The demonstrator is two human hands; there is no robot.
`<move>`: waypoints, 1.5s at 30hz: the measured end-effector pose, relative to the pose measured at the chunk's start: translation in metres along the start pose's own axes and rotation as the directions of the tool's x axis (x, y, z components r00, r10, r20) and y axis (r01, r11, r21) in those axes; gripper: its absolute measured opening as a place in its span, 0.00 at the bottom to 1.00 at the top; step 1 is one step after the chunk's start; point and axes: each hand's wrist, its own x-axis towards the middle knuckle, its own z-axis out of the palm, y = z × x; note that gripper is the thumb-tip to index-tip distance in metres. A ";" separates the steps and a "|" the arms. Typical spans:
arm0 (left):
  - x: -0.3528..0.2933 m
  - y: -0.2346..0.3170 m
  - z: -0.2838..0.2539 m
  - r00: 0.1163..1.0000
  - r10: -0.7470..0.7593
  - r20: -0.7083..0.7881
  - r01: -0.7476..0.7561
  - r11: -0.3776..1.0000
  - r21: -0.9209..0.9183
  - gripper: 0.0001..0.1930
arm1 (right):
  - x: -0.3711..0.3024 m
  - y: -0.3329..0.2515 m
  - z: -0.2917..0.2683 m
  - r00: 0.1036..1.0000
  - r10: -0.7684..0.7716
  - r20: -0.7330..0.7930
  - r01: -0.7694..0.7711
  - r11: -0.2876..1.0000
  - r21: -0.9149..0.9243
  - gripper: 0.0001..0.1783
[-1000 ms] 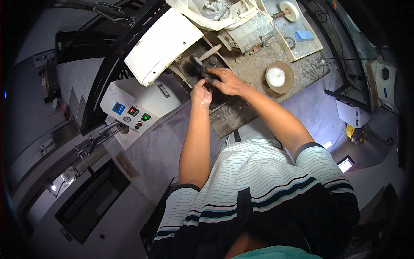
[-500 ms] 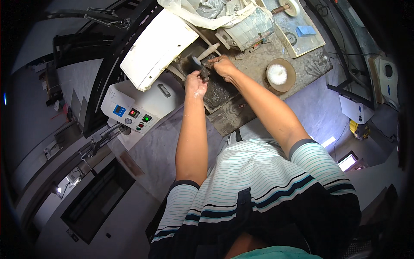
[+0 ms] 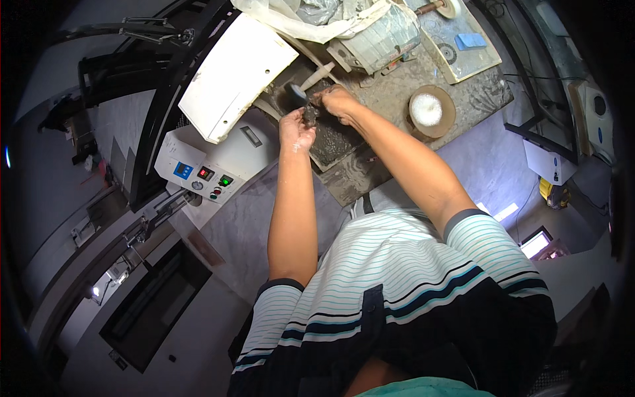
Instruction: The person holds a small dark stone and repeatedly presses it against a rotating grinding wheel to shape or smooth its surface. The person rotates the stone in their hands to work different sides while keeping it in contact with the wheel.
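An irregular dark lump (image 3: 310, 114) sits just near of the round polishing wheel (image 3: 299, 91), above the gritty black tray (image 3: 333, 143). Left hand (image 3: 296, 131): fingers curled closed on the lump. Right hand (image 3: 338, 104): fingers bent beside it; grip cannot be told. A tapered spindle (image 3: 317, 77) lies beyond; a flat white panel (image 3: 239, 71) obstructs the far left; a round brown bowl (image 3: 448, 123) of white foam stands right.

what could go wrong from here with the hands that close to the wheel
Scrape: the bare left hand and right hand are close to the dark wheel; if it is spinning, fingers might get caught.

Spill: the round bowl with white contents sits near the worktop's edge, so the right forearm might knock it.
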 end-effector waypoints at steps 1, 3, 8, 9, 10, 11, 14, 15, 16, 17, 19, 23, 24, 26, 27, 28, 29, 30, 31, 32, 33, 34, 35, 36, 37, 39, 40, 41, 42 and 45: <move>0.002 0.004 -0.002 1.000 0.010 0.008 -0.010 0.998 0.064 0.08 | -0.004 -0.002 0.000 1.000 0.006 0.007 -0.006 1.000 0.001 0.10; 0.002 0.006 -0.004 1.000 0.021 0.017 -0.023 0.992 0.124 0.09 | -0.010 -0.008 0.000 1.000 0.017 0.022 -0.018 0.999 0.046 0.10; 0.007 0.005 -0.003 0.998 0.001 0.055 -0.008 0.990 0.139 0.10 | -0.008 0.000 -0.001 1.000 0.017 0.021 -0.018 0.997 0.074 0.09; 0.009 0.006 0.000 0.999 -0.008 0.049 0.001 0.991 0.136 0.10 | -0.001 -0.001 0.000 0.999 -0.031 -0.005 0.032 0.997 0.070 0.09; 0.009 0.004 0.002 0.999 -0.010 0.052 0.003 0.990 0.139 0.10 | 0.004 0.000 0.000 0.996 -0.080 -0.032 0.082 0.994 0.066 0.09; 0.007 0.001 0.003 0.999 -0.001 0.052 -0.008 0.988 0.155 0.10 | 0.006 0.005 -0.005 0.996 -0.080 -0.037 0.082 0.994 0.069 0.09; 0.008 0.005 -0.005 0.998 0.017 0.056 -0.027 0.983 0.179 0.10 | -0.003 0.001 -0.003 0.999 -0.051 0.000 0.051 0.995 0.091 0.09; 0.009 0.004 -0.005 0.997 0.007 0.078 -0.023 0.979 0.201 0.10 | -0.002 -0.002 -0.005 1.000 -0.020 0.006 0.020 0.997 0.071 0.09; 0.013 0.005 -0.003 0.997 0.001 0.074 -0.014 0.985 0.175 0.10 | -0.002 -0.003 -0.006 1.000 0.010 0.012 -0.011 0.999 0.050 0.09; 0.012 0.004 -0.005 0.997 0.000 0.074 -0.013 0.984 0.176 0.10 | -0.004 -0.002 -0.005 1.000 0.012 0.011 -0.013 0.999 0.052 0.09; 0.011 0.004 -0.005 0.999 0.026 0.039 -0.033 0.981 0.189 0.10 | -0.004 -0.003 -0.004 1.000 -0.019 0.022 0.018 0.999 0.038 0.09; 0.010 0.005 -0.004 0.996 -0.007 0.090 -0.008 0.985 0.173 0.10 | -0.005 -0.004 -0.005 0.999 -0.052 -0.008 0.052 0.996 0.075 0.10; 0.011 0.007 0.002 0.993 -0.011 0.120 0.001 0.997 0.076 0.10 | -0.003 -0.008 -0.008 1.000 -0.005 0.030 0.004 0.999 0.052 0.10; 0.004 0.002 0.001 0.999 0.002 0.054 -0.007 0.996 0.087 0.10 | -0.006 -0.009 -0.007 1.000 0.005 0.028 -0.006 1.000 0.029 0.10; 0.001 0.002 -0.001 1.000 0.018 -0.017 -0.016 0.995 0.098 0.09 | -0.010 -0.010 -0.004 0.999 0.017 0.031 -0.017 1.000 0.006 0.10; 0.000 0.004 0.000 1.000 0.018 -0.020 -0.016 0.995 0.097 0.09 | -0.012 -0.012 -0.004 0.999 0.018 0.033 -0.018 1.000 0.005 0.10; 0.000 0.006 0.001 1.000 0.004 0.008 -0.005 0.995 0.104 0.09 | -0.015 -0.013 -0.005 0.999 0.004 0.039 -0.006 0.999 0.036 0.10; 0.001 0.007 0.000 0.999 -0.010 0.036 0.006 0.994 0.111 0.09 | -0.017 -0.013 -0.006 0.999 -0.010 0.043 0.007 0.998 0.067 0.10; 0.003 0.007 -0.002 0.999 -0.008 0.032 0.004 0.994 0.109 0.09 | -0.016 -0.011 -0.005 0.999 -0.009 0.048 0.006 0.998 0.065 0.10; 0.004 0.007 -0.004 1.000 -0.007 0.022 0.005 0.995 0.097 0.09 | -0.014 -0.010 -0.003 0.998 0.024 0.049 -0.027 0.998 0.062 0.10; 0.004 0.008 -0.002 1.000 -0.009 0.016 0.007 0.996 0.087 0.10 | -0.011 -0.011 -0.002 0.997 0.056 0.046 -0.058 0.996 0.060 0.09; 0.000 0.007 -0.003 0.999 0.006 -0.039 -0.001 0.991 0.132 0.10 | -0.014 -0.011 0.000 0.999 0.037 0.028 -0.039 0.997 0.062 0.09; -0.001 0.007 -0.002 0.999 0.007 -0.041 -0.002 0.991 0.131 0.10 | -0.007 -0.007 0.000 0.999 0.038 0.030 -0.039 0.997 0.061 0.09; -0.002 0.005 0.001 1.000 0.013 -0.005 -0.013 0.993 0.119 0.10 | 0.005 0.005 -0.004 0.999 -0.017 0.042 0.013 0.995 0.102 0.09; -0.002 0.000 0.004 0.999 0.011 0.032 -0.015 0.994 0.110 0.10 | 0.017 0.018 -0.009 0.997 -0.067 0.046 0.059 0.988 0.145 0.09; 0.000 -0.003 0.010 0.998 -0.009 0.059 0.003 0.995 0.103 0.10 | 0.025 0.024 -0.013 0.996 -0.091 -0.013 0.092 0.985 0.143 0.09; 0.000 -0.001 0.006 0.997 -0.010 0.079 0.003 0.996 0.085 0.10 | 0.018 0.014 -0.010 0.998 -0.071 -0.004 0.071 0.994 0.087 0.10; 0.001 0.001 0.004 0.997 -0.005 0.071 -0.001 0.997 0.080 0.10 | 0.010 0.005 -0.007 0.999 -0.051 0.003 0.051 0.998 0.030 0.10; 0.004 0.002 0.005 0.999 -0.005 0.036 0.003 0.998 0.055 0.11 | 0.006 0.000 -0.006 0.999 -0.052 0.002 0.052 0.998 0.031 0.10; 0.002 0.002 0.002 1.000 0.009 0.000 -0.008 0.997 0.070 0.11 | -0.006 -0.011 -0.007 0.999 -0.032 0.007 0.033 0.997 -0.069 0.12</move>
